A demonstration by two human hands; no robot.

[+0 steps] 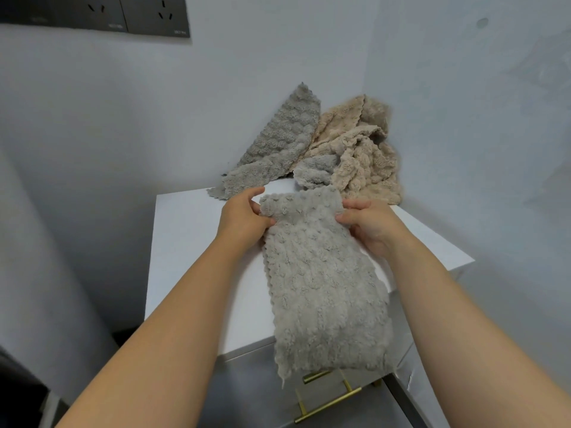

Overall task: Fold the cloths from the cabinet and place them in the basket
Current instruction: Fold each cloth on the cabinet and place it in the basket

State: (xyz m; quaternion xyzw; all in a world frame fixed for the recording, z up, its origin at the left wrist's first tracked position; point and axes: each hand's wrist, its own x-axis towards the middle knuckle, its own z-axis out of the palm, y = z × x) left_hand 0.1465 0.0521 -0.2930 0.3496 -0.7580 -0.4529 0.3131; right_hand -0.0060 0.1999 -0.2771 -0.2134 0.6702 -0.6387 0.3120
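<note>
Nothing readable right now. Tiny pale markings along the lower edge of the dark wall socket panel (148,17), far left and high on the wall. Looks like print, but too small and blurred to make out a single letter or number.
</note>
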